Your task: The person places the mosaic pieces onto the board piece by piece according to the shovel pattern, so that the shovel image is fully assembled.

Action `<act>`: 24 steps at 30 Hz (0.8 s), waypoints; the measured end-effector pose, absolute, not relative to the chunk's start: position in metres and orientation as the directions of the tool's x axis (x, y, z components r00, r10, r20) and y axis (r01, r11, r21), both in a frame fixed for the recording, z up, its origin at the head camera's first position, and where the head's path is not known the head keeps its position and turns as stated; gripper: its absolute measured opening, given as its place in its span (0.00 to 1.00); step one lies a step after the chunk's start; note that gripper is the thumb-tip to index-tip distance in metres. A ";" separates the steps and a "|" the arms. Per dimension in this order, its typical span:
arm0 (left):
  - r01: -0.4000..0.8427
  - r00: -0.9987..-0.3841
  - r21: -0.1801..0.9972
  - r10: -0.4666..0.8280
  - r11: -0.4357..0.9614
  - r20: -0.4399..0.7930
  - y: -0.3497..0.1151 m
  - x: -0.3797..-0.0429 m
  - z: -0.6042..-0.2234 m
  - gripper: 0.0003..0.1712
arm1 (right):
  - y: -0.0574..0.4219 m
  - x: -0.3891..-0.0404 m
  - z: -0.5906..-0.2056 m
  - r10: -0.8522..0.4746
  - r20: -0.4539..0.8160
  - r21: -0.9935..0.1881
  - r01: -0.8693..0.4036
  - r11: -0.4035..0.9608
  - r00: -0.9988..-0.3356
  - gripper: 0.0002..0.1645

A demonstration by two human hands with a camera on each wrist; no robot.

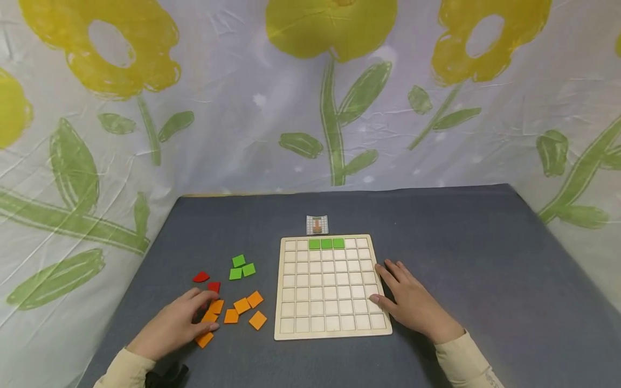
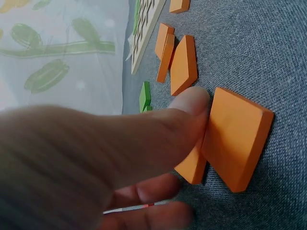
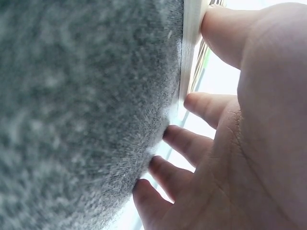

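In the head view my left hand (image 1: 177,320) is over a loose group of orange square tiles (image 1: 215,306), its thumb and fingers spread apart. The left wrist view shows the thumb tip right at the edge of an orange tile (image 2: 237,136), with another orange tile partly hidden behind the thumb. My right hand (image 1: 412,299) lies at the right edge of the wooden grid board (image 1: 332,338), fingers extended. The thumb and index fingertip are at the board's rim (image 3: 189,48), and the other fingertips reach down to the cloth. Three green tiles (image 1: 326,244) fill cells in the board's top row.
Left of the board lie three loose green tiles (image 1: 235,274) and several more orange tiles (image 1: 257,320). Red pieces (image 1: 201,277) sit beyond the left hand, partly covered by it. A small pattern card (image 1: 317,225) stands behind the board on the dark cloth (image 1: 461,231).
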State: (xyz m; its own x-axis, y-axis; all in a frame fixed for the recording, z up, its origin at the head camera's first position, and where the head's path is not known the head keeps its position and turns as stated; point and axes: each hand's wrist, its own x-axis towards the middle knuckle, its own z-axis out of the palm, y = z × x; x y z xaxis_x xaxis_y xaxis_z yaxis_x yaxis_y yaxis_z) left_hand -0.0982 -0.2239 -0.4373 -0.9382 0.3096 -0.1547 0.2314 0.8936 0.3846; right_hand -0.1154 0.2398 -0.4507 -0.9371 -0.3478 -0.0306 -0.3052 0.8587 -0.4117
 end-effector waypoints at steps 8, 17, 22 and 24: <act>0.232 -0.937 0.399 0.313 0.887 -0.153 -0.224 -0.099 -0.439 0.27 | 0.240 -0.116 -0.452 -0.341 -0.021 -0.405 -0.304 0.862 -0.940 0.42; 0.259 -0.927 0.424 0.346 0.868 -0.143 -0.225 -0.101 -0.438 0.20 | 0.241 -0.114 -0.452 -0.342 -0.021 -0.413 -0.303 0.859 -0.940 0.41; 0.308 -0.928 0.381 0.363 0.872 -0.081 -0.225 -0.101 -0.432 0.17 | 0.242 -0.115 -0.453 -0.348 -0.022 -0.420 -0.307 0.854 -0.937 0.42; 0.342 -0.923 0.361 0.382 0.868 -0.042 -0.223 -0.103 -0.429 0.17 | 0.242 -0.114 -0.455 -0.350 -0.027 -0.422 -0.307 0.853 -0.936 0.42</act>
